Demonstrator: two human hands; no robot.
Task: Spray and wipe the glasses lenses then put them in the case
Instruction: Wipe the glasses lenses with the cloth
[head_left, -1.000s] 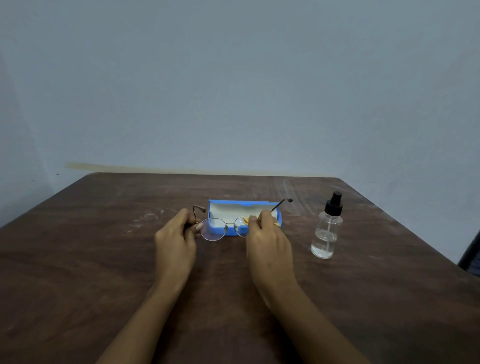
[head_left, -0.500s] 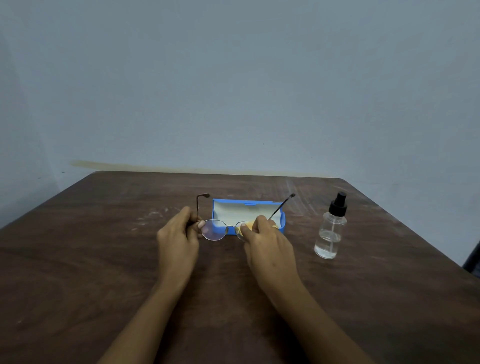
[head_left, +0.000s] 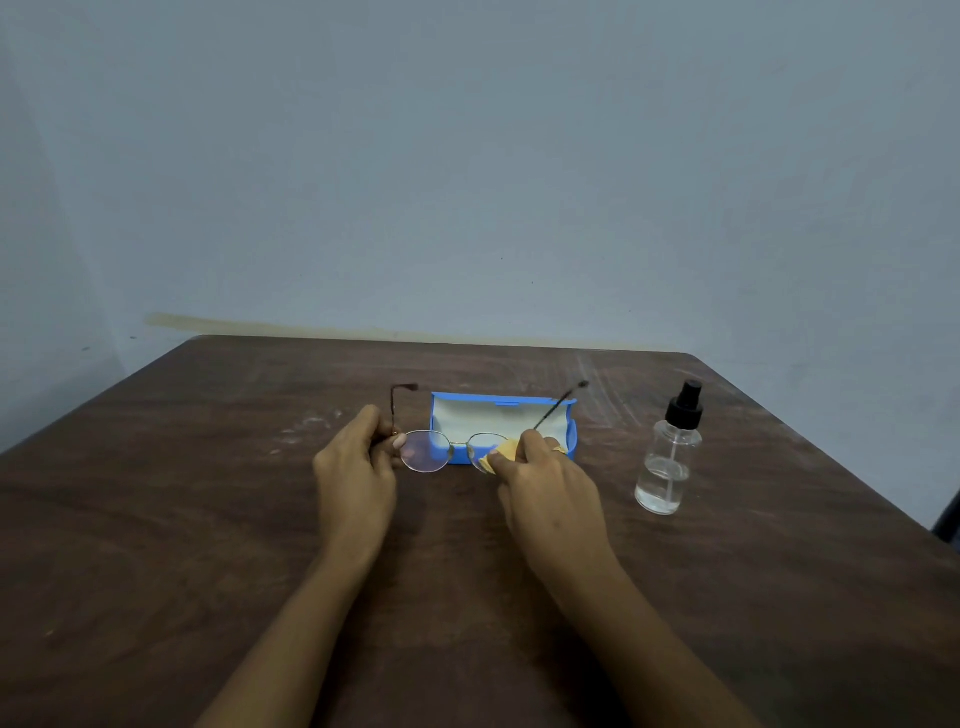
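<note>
Now: two hands, one glasses (head_left: 451, 451), one case (head_left: 501, 415), one bottle (head_left: 667, 462).

A dark brown wooden table (head_left: 197, 519) with a visible grain carries the scene, its far edge set against a pale wall. Whitish scuffs mark the top at the far left and far right. An open blue glasses case (head_left: 519, 402) with a pale lining lies near the middle of the far half. To its right, apart from it, stands a clear spray bottle (head_left: 665, 467) with a black nozzle and a little liquid
</note>
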